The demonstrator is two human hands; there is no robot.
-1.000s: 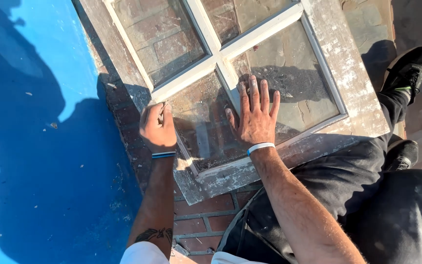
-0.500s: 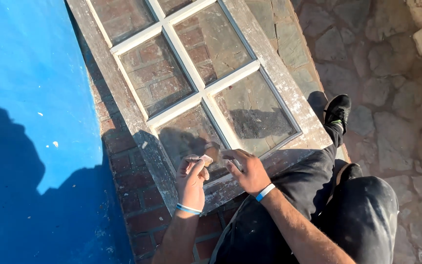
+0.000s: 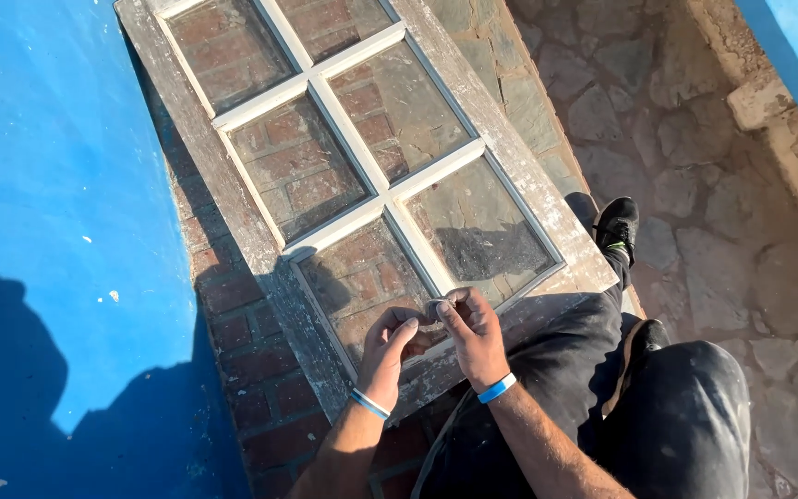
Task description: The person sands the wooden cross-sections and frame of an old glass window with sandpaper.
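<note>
An old window frame [image 3: 233, 199] of weathered wood, with several glass panes, lies flat on a brick ledge [image 3: 251, 370]. Both hands hover over its near end, above the nearest left pane [image 3: 353, 273]. My left hand [image 3: 388, 349] and my right hand [image 3: 475, 334] are brought together, fingers curled. Their fingertips pinch a small pale piece [image 3: 437, 309], too small to identify. Each wrist wears a blue band.
A blue painted surface [image 3: 57, 212] runs along the left of the ledge. To the right lies a stone-paved floor [image 3: 695, 203] with a low kerb [image 3: 768, 97]. My legs in dark trousers [image 3: 676, 416] and a black shoe [image 3: 616, 226] are beside the frame.
A second ago my right hand lay flat on the glass and my left gripped the frame's edge. Both lifted off, my left picked up a small pale piece, and the fingertips now meet on it.
</note>
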